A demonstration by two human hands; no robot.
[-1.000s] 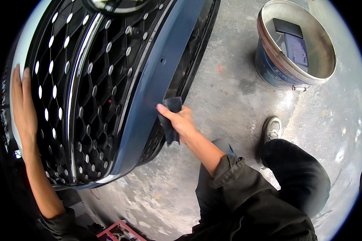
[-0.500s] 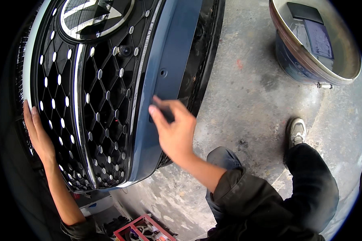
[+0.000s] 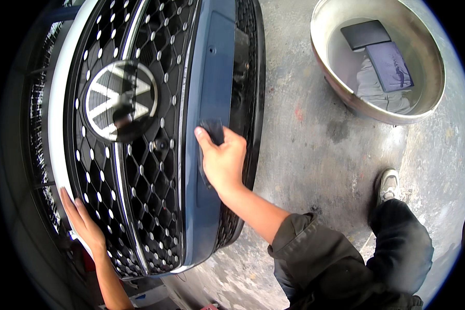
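A car's front end stands on its side along my left, with a black grille [image 3: 163, 206] dotted with silver studs, a round emblem [image 3: 121, 101] and a blue-grey bumper panel [image 3: 219, 77]. My right hand [image 3: 225, 160] presses a dark thin sheet of sandpaper [image 3: 212, 130] against this panel, thumb on one side and fingers on the other. Part of the sheet is hidden beneath the palm. My left hand [image 3: 88, 227] lies with fingers stretched along the white edge [image 3: 60, 150] beside the grille, holding nothing.
At the upper right a round bucket [image 3: 320, 57] holds water, a black pad [image 3: 366, 34], a purple block [image 3: 390, 66] and a grey cloth [image 3: 374, 93]. My shoe [image 3: 389, 186] rests on the stained concrete floor [image 3: 320, 160]. A small round hole [image 3: 212, 50] sits in the panel.
The view has shifted, bringing the whole emblem and more of the bucket's inside into sight. My right hand has slid farther up the panel with the sandpaper. My left hand stays on the white edge.
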